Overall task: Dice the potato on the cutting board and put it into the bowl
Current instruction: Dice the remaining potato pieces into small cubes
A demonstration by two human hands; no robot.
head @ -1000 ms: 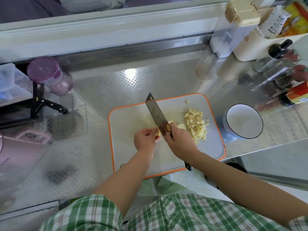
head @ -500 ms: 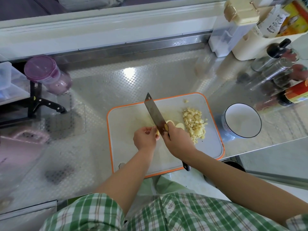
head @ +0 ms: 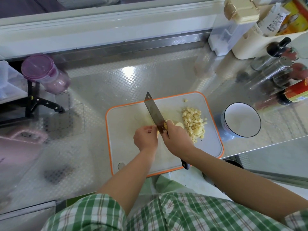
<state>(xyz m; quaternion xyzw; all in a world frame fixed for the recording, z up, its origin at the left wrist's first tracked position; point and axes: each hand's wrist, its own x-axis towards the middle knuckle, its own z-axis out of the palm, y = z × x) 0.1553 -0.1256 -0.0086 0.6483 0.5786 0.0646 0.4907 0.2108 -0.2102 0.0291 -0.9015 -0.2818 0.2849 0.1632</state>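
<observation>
A white cutting board [head: 126, 124] with an orange rim lies on the steel counter. My right hand [head: 176, 139] grips the handle of a cleaver [head: 154, 114], whose blade points away from me over the board. My left hand [head: 145, 138] holds a piece of potato, mostly hidden, against the blade's left side. Pale potato slices [head: 179, 125] lie just right of the blade. Further right on the board sits a heap of diced potato [head: 194, 124]. A white bowl [head: 241, 120] with a dark rim stands empty to the right of the board.
Bottles, shakers and a cream container [head: 273, 69] crowd the back right corner. A purple-lidded jar [head: 45, 74] and a black-handled knife [head: 45, 104] sit at the left. The counter's front edge runs just below the board and bowl.
The blade and both hands have shifted only slightly as the cutting goes on; the diced heap and bowl stay where they were.
</observation>
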